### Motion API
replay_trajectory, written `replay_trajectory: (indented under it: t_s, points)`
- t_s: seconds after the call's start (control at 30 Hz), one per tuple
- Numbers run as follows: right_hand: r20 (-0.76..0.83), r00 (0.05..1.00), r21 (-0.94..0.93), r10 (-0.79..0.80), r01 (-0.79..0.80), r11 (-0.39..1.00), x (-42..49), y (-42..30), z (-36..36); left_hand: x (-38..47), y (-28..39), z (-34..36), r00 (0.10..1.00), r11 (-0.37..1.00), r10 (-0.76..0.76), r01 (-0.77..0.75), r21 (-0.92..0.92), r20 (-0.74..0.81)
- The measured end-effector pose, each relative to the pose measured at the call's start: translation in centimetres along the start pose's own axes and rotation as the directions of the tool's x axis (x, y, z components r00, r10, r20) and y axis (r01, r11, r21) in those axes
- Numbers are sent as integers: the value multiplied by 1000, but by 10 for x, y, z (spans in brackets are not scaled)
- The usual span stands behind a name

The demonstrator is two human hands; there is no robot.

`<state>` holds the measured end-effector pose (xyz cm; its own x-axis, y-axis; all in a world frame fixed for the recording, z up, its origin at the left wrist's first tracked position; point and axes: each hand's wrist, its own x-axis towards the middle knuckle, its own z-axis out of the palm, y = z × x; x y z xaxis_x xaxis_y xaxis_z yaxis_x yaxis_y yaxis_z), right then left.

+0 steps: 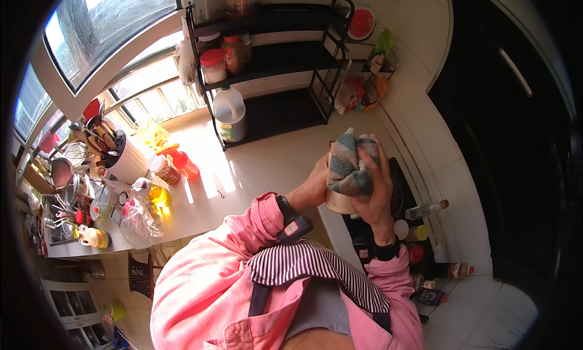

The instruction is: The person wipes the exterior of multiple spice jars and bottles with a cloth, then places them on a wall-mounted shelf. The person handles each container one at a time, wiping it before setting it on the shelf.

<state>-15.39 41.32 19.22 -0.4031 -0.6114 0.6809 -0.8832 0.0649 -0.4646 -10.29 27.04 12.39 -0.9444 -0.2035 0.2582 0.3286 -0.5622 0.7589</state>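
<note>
My left hand [318, 181] grips a pale cylindrical container [339, 204] from its left side, held up above the corner of the counter. A striped grey-green and beige cloth [348, 165] is bunched over the container's upper part. My right hand [380, 193] presses that cloth against it, fingers spread over the folds. Most of the container is hidden by the cloth and my hands, so its exact kind cannot be told.
A black three-tier rack [282, 113] stands at the back, bearing jars and a plastic jug [229, 115]. Left on the counter [255, 167] are an oil bottle [157, 195], a red bottle [184, 163] and a utensil holder [130, 156]. Bottles, including a glass one [426, 210], line the right wall.
</note>
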Motion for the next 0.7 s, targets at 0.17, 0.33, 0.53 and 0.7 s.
replay_trajectory:
  t_s: [0.17,0.33,0.53,0.7]
  points:
    - [119,983,-184,-137,157,970,-44,-2,1,0,-14,-4,975,925,-207,167,-341,-86]
    - [-275,862,519,425,-239,821,-88,11,56,0,-39,4,931,987,93,-134,-92,-354]
    - [248,476,967,843,-175,-186,-98,61,70,20,-53,-6,902,795,369,-182,578,-224]
    - [359,439,924,824,-292,-247,-97,105,76,61,-57,-49,905,767,391,-219,604,-169]
